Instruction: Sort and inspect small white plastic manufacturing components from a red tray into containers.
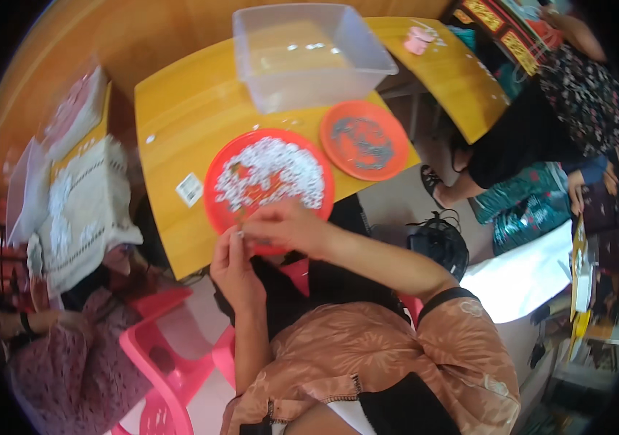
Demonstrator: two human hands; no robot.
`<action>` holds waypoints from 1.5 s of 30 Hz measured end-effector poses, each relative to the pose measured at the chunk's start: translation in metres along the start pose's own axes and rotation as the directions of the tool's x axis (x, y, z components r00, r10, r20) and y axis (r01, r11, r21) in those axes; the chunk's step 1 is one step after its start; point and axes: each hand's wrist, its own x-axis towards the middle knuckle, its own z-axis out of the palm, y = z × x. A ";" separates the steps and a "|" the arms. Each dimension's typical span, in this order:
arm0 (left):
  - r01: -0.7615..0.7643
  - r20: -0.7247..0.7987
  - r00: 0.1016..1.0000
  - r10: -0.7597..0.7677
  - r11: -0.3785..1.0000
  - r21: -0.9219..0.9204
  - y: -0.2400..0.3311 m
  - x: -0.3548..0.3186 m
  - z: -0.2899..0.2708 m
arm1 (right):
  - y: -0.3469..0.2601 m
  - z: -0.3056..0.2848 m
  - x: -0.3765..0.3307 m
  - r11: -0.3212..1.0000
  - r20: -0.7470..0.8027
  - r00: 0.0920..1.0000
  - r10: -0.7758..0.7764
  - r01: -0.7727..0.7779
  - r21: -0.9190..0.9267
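Note:
My left hand (235, 272) pinches a small white piece (240, 234) between its fingertips at the near edge of a red round tray. Close against it, my right hand (284, 226) has its fingers pressed together; whatever they grip is too small and blurred to name. Many small white pieces (291, 163) lie spread in the red tray (217, 154). To its right, an orange round plate (394, 125) carries a scatter of thin grey pieces (375, 154).
Behind the plates stands a clear plastic bin (309, 83) on the yellow table (179, 98). A white printed card (189, 189) lies left of the tray. Pink chairs (154, 348) and a person in patterned purple (77, 370) are at left; another person (527, 119) is at right.

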 end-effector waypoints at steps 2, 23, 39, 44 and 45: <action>-0.001 -0.015 1.000 0.002 1.000 0.018 0.010 0.002 -0.001 | -0.012 -0.017 0.004 0.897 -0.048 0.966 -0.252 0.215 -0.386; 0.083 0.062 0.995 -0.084 0.996 0.019 0.017 0.009 -0.012 | 0.011 -0.050 -0.005 0.134 0.079 0.960 -0.270 0.118 -0.984; 0.100 0.102 0.989 -0.106 0.993 0.062 0.013 -0.002 -0.002 | -0.019 -0.012 -0.016 0.819 -0.081 0.958 -0.274 0.188 -0.543; 0.157 -0.016 0.987 -0.157 0.988 -0.002 0.011 0.011 -0.012 | -0.007 -0.023 0.007 0.734 -0.108 0.894 -0.434 0.281 -0.619; 0.157 -0.018 0.987 -0.157 0.988 -0.003 0.012 0.014 -0.014 | -0.002 -0.031 0.010 0.626 -0.052 0.868 -0.495 0.314 -0.714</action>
